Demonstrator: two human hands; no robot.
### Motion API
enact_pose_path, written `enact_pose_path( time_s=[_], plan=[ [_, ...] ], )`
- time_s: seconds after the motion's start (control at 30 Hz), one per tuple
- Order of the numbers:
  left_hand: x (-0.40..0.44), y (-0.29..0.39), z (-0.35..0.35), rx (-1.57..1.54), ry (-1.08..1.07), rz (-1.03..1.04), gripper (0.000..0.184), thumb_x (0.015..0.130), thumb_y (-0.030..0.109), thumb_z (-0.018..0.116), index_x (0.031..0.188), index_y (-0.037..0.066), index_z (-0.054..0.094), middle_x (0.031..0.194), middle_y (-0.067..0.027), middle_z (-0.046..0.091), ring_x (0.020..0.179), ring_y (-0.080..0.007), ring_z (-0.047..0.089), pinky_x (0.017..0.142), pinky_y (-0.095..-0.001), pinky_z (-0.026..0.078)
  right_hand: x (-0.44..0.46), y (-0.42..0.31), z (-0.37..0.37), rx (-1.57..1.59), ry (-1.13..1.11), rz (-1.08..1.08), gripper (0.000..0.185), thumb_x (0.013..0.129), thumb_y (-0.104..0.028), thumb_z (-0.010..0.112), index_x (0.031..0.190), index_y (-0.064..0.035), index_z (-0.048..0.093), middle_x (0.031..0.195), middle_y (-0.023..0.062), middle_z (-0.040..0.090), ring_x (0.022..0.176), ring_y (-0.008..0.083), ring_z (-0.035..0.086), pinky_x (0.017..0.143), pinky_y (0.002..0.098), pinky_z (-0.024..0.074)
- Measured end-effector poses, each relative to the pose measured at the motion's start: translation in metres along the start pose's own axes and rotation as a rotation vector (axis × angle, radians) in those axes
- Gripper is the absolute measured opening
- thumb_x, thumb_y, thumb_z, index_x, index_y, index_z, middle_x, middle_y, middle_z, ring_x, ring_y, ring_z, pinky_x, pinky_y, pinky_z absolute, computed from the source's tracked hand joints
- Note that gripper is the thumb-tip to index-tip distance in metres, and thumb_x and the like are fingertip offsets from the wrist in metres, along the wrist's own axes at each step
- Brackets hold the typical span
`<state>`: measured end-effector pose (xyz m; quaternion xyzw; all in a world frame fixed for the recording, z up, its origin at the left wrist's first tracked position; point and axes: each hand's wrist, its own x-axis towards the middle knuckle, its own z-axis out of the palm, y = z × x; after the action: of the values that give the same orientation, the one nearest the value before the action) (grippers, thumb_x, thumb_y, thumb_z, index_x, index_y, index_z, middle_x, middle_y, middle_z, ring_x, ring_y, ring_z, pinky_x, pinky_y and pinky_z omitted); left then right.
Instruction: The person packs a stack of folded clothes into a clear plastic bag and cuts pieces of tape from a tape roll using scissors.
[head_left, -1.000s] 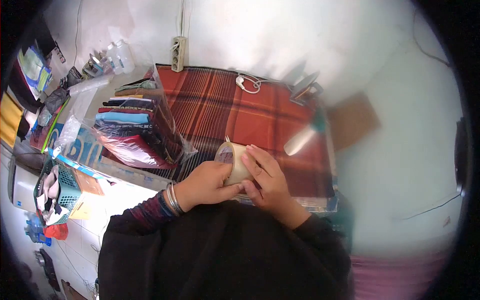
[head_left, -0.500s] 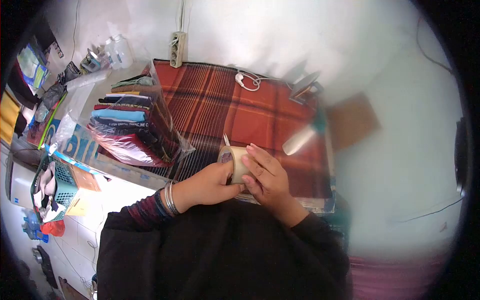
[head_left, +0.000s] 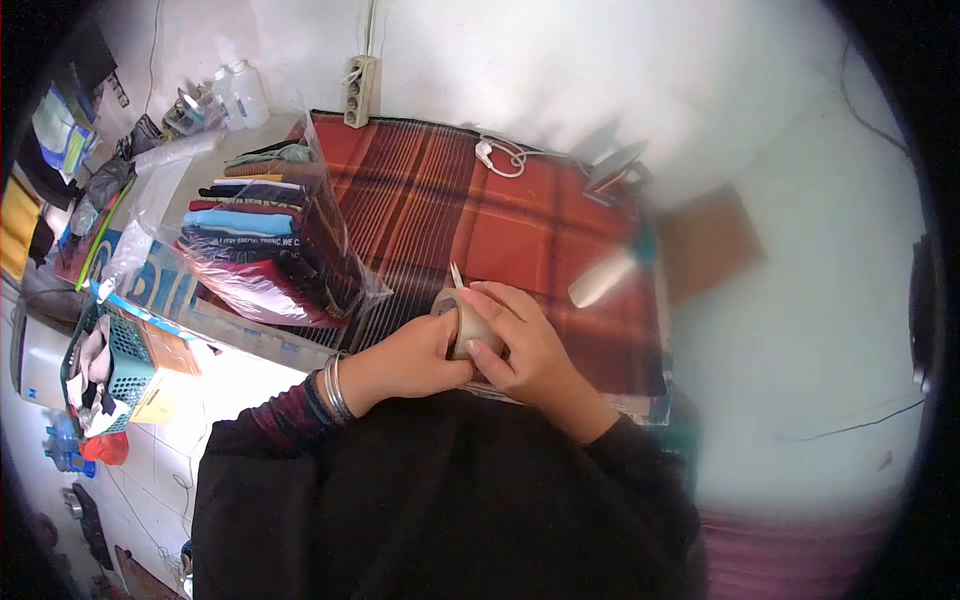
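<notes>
In front of my body I hold a wide roll of packing tape (head_left: 477, 326) over the near edge of the cloth-covered table. My left hand (head_left: 418, 356) grips it from the left, its fingers reaching into the core. Curled over the outer face of the roll is my right hand (head_left: 525, 345), thumb and fingertips against the tape. Just beyond the roll, the pointed tips of what looks like a pair of scissors (head_left: 456, 275) show on the cloth; the rest is hidden. To the left stands a stack of folded clothes (head_left: 245, 225) in a clear plastic bag (head_left: 345, 225).
An iron (head_left: 617, 175) stands at the back right, near a white plug and cord (head_left: 487, 152). A power strip (head_left: 357, 92) hangs on the wall. White bottles (head_left: 247, 93) are at the back left. A green basket (head_left: 130, 370) with cloth sits lower left. A spray bottle (head_left: 605, 278) appears blurred at right.
My right hand has shifted left and closed further round the tape roll, its fingers more bent than before. The roll has tilted and moved slightly left. My left hand keeps its hold.
</notes>
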<state>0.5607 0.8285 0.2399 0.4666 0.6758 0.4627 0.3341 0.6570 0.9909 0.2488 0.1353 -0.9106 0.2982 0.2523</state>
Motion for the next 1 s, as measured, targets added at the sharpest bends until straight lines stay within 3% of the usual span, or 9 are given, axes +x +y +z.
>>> enact_pose_path(
  time_s=[0.1,0.17,0.4,0.47,0.6,0.67,0.77,0.87,1.0],
  plan=[
    [-0.004,-0.005,-0.001,0.034,-0.041,0.069,0.039,0.08,0.014,0.062,0.115,0.001,0.048,0.101,-0.0119,0.063,0.095,-0.0185,0.061,0.082,-0.0313,0.047,0.002,0.003,-0.004,0.186,-0.103,0.075,0.055,0.078,-0.023,0.064,0.125,0.0003,0.05,0.122,0.0213,0.05,0.112,0.0365,0.05,0.098,0.0406,0.0373],
    [-0.009,-0.003,-0.002,0.042,-0.009,0.133,0.028,0.08,0.02,0.064,0.095,-0.001,0.054,0.078,-0.0164,0.061,0.071,-0.0276,0.062,0.066,-0.0349,0.048,0.0,0.008,-0.005,0.313,-0.169,0.128,0.054,0.078,-0.021,0.065,0.126,0.0002,0.05,0.121,0.0194,0.051,0.112,0.0329,0.051,0.096,0.0378,0.0393],
    [-0.022,0.004,-0.013,0.095,-0.07,0.225,0.025,0.082,0.021,0.063,0.082,-0.002,0.055,0.066,-0.0155,0.054,0.06,-0.0227,0.057,0.057,-0.0338,0.043,-0.01,0.015,-0.007,0.843,-0.216,0.439,0.05,0.082,-0.021,0.067,0.126,-0.0044,0.051,0.12,0.0103,0.051,0.111,0.0209,0.05,0.093,0.0334,0.043],
    [-0.025,0.007,-0.012,-0.065,-0.019,0.27,0.023,0.083,0.02,0.062,0.08,-0.001,0.054,0.065,-0.0134,0.055,0.059,-0.0215,0.057,0.056,-0.0331,0.043,-0.009,0.014,-0.009,1.031,-0.278,0.542,0.051,0.083,-0.023,0.067,0.128,-0.0071,0.05,0.121,0.0085,0.049,0.111,0.0205,0.049,0.092,0.0343,0.0442],
    [-0.03,0.015,-0.016,-0.16,-0.002,0.225,0.019,0.082,0.016,0.06,0.078,-0.001,0.056,0.063,-0.0101,0.055,0.057,-0.0168,0.055,0.055,-0.0311,0.042,-0.005,0.0,-0.009,0.99,-0.294,0.556,0.047,0.082,-0.023,0.068,0.123,-0.0081,0.053,0.12,0.0074,0.048,0.112,0.0206,0.049,0.092,0.0341,0.0443],
    [-0.031,0.005,-0.018,-0.07,-0.064,0.249,0.015,0.08,0.013,0.058,0.08,-0.002,0.058,0.063,-0.0073,0.055,0.058,-0.0112,0.053,0.055,-0.0289,0.042,-0.004,-0.008,-0.01,0.828,-0.328,0.461,0.04,0.082,-0.021,0.069,0.116,-0.007,0.055,0.12,0.0064,0.047,0.112,0.0194,0.049,0.093,0.034,0.0435],
    [-0.036,0.009,-0.022,-0.168,-0.114,0.256,0.015,0.078,0.011,0.058,0.081,-0.003,0.059,0.063,-0.0055,0.055,0.06,-0.0078,0.051,0.055,-0.0274,0.042,-0.005,0.005,-0.006,0.988,-0.408,0.407,0.035,0.081,-0.017,0.069,0.111,-0.0062,0.056,0.121,0.0064,0.047,0.113,0.0182,0.048,0.093,0.0338,0.0426],
    [-0.04,0.007,-0.023,-0.237,-0.163,0.242,0.014,0.078,0.01,0.058,0.081,-0.003,0.059,0.064,-0.0044,0.055,0.061,-0.0072,0.051,0.056,-0.026,0.042,-0.009,0.008,-0.003,1.133,-0.444,0.447,0.035,0.081,-0.015,0.069,0.112,-0.0064,0.056,0.119,0.0065,0.048,0.113,0.0175,0.048,0.093,0.0347,0.0421],
    [-0.04,-0.002,-0.02,-0.258,-0.116,0.23,0.016,0.078,0.011,0.059,0.085,-0.004,0.061,0.07,-0.0033,0.059,0.065,-0.007,0.054,0.059,-0.0242,0.044,-0.008,0.005,0.003,1.027,-0.419,0.397,0.037,0.081,-0.017,0.067,0.115,-0.0065,0.058,0.12,0.0092,0.051,0.112,0.0204,0.05,0.093,0.0346,0.0417]
  ],
)
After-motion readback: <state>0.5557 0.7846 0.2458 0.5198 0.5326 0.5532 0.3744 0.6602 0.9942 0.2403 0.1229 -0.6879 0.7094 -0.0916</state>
